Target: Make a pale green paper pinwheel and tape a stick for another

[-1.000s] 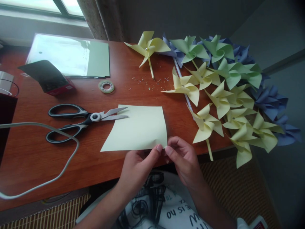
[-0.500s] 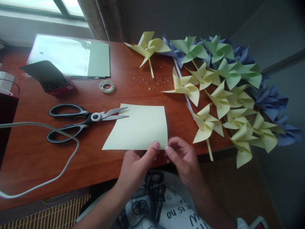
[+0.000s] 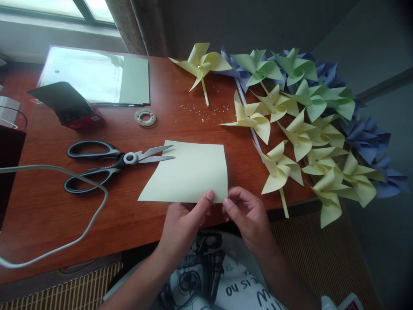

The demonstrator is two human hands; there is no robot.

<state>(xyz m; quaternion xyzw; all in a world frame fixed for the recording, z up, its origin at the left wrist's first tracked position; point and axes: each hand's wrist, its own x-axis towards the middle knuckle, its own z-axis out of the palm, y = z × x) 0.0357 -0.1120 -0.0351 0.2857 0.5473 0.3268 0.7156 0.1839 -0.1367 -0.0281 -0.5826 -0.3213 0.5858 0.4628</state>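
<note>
A pale yellow sheet of paper [image 3: 193, 172] is pinched at its near edge by both of my hands. My left hand [image 3: 187, 217] has its thumb on top near the middle of that edge, with the fingers hidden underneath. At the near right corner, my right hand [image 3: 248, 219] grips the sheet between thumb and curled fingers. Left of the paper lie scissors [image 3: 119, 161] with black and grey handles; their parted blades rest over the paper's far left part.
Yellow, green and blue paper pinwheels [image 3: 280, 168] crowd the table's right side. A tape roll [image 3: 145, 117], scattered bits [image 3: 203, 114], a small open box [image 3: 72, 110] and a clear sleeve of green paper [image 3: 135, 82] lie farther back. A white cable [image 3: 100, 211] loops across the left.
Almost nothing differs. The paper's near edge and my thumbs have shifted very slightly; both hands keep their hold on the sheet.
</note>
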